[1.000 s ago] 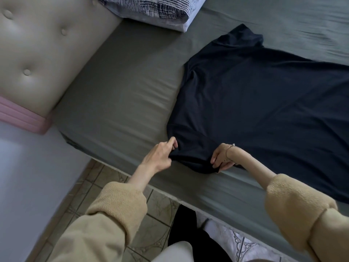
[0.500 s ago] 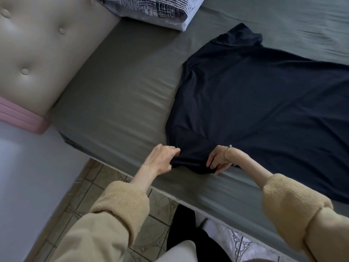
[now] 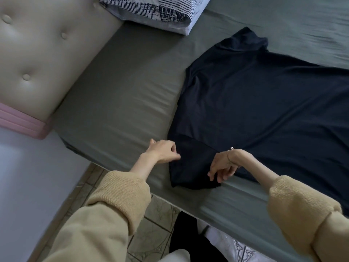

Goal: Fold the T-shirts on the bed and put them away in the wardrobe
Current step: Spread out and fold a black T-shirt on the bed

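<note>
A dark navy T-shirt (image 3: pixel 264 103) lies spread on the grey-green bed sheet (image 3: pixel 117 103), collar toward the pillow. Its near sleeve (image 3: pixel 192 167) lies flat close to the bed's front edge. My left hand (image 3: pixel 163 151) sits just left of that sleeve with loosely curled fingers, one fingertip touching the sleeve's edge. My right hand (image 3: pixel 223 167), with a bracelet at the wrist, rests on the sleeve's right side with relaxed, spread fingers. Neither hand clearly grips the cloth. No wardrobe is in view.
A patterned pillow (image 3: pixel 154 12) lies at the head of the bed beside a beige tufted headboard (image 3: pixel 41 53) with a pink strip below it. Tiled floor (image 3: pixel 151 224) and a pale wall (image 3: pixel 28 186) lie at the lower left.
The bunched sleeve has been drawn out and laid flat toward the bed's front edge. My left hand has released its pinch, and my right hand's fingers have opened onto the sleeve.
</note>
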{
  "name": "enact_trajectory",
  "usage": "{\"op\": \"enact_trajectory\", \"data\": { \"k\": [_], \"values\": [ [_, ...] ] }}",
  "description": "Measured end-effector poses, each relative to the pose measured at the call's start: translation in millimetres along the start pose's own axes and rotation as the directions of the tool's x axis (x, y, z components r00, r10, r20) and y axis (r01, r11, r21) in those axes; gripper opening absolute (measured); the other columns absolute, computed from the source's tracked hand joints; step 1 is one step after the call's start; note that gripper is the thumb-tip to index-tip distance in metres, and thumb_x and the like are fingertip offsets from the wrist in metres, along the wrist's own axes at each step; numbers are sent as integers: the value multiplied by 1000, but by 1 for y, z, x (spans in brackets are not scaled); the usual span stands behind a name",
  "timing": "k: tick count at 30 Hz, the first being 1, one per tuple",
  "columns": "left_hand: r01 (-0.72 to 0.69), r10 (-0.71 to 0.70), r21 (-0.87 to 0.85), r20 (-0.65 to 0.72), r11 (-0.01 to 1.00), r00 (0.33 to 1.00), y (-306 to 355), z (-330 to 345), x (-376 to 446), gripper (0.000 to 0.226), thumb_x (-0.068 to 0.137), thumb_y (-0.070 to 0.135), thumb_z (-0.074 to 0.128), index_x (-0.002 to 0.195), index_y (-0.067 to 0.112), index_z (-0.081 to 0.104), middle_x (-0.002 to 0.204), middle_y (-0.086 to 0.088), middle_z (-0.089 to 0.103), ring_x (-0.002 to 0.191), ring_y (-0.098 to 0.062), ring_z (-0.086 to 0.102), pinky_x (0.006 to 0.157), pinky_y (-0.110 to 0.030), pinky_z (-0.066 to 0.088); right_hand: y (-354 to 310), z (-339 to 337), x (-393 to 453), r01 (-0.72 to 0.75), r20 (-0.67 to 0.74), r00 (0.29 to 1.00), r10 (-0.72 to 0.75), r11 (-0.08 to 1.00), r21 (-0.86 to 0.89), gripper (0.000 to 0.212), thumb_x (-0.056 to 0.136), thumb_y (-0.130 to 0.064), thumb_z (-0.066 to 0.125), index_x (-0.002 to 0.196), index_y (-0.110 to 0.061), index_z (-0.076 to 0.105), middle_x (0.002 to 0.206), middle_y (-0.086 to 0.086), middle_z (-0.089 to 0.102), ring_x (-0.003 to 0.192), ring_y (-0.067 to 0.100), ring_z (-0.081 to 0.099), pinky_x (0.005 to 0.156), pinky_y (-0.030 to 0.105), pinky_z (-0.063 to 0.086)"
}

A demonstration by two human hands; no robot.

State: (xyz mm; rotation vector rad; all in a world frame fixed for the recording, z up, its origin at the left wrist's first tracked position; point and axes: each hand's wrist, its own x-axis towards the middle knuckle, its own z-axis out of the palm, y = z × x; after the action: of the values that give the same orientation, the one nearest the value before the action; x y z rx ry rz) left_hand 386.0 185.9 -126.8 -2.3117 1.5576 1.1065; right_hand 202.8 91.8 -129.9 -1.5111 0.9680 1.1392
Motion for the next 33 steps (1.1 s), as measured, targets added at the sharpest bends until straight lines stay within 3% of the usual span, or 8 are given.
{"op": "enact_trajectory", "data": {
  "k": [3,10,15,17,23,27,31,33],
  "values": [
    [114,-187,-327,-204,938,961,-7,-5,26,21,92,22,50,112,15,55,124,-4,57,115,-23,52,99,-34,35,-7,-20,6,117,-191,977,-96,988,98,12,94,-21,52,85,-18,60,61,-6,65,41,0,56,48,14,37],
    [131,-392,-837,-106,532,914,-2,-26,90,39,90,24,62,123,5,53,125,-16,59,117,-31,55,98,-36,42,-27,-76,31,349,-658,724,-208,933,89,20,86,-2,51,94,-13,66,78,1,62,63,13,57,40,12,39],
    [47,-286,-880,-103,472,953,-9,-42,113,11,89,15,63,95,6,68,94,-13,67,88,-19,56,71,-26,44,-51,-119,47,390,-770,507,-387,900,-196,37,82,0,55,116,-14,57,117,3,56,102,18,56,86,29,48],
    [69,-187,-912,-9,404,982,-15,-49,111,8,90,12,62,82,12,62,84,-3,64,82,-15,56,75,-27,45,-61,-131,47,381,-749,457,-479,867,-322,49,82,-1,53,127,-19,49,133,-2,47,120,18,45,95,36,44],
    [133,-97,-913,103,386,990,-36,-70,108,22,78,4,73,86,13,54,81,-1,63,77,-10,60,60,-19,50,-86,-155,53,270,-588,525,-615,776,-570,65,86,0,46,142,-28,33,149,-8,32,142,11,18,116,44,10],
    [202,-78,-890,186,409,979,-37,-72,113,35,73,2,78,99,13,57,80,2,63,75,-7,59,58,-16,47,-99,-163,58,277,-597,492,-633,765,-582,35,94,-11,39,125,-24,49,137,-8,47,137,8,26,115,49,1],
    [284,-39,-901,287,327,957,-27,-69,120,36,79,31,75,106,11,63,99,-4,68,88,-14,60,71,-23,47,-109,-171,65,190,-616,491,-616,766,-614,31,101,-33,33,125,-25,49,125,-6,54,121,14,41,104,37,20],
    [324,-56,-905,322,274,945,-21,-72,122,31,90,46,57,97,17,62,85,0,64,77,-13,55,67,-23,43,-113,-178,67,126,-594,532,-603,750,-649,34,97,-33,41,131,-26,47,130,-5,50,123,15,39,97,36,27]
  ]
}}
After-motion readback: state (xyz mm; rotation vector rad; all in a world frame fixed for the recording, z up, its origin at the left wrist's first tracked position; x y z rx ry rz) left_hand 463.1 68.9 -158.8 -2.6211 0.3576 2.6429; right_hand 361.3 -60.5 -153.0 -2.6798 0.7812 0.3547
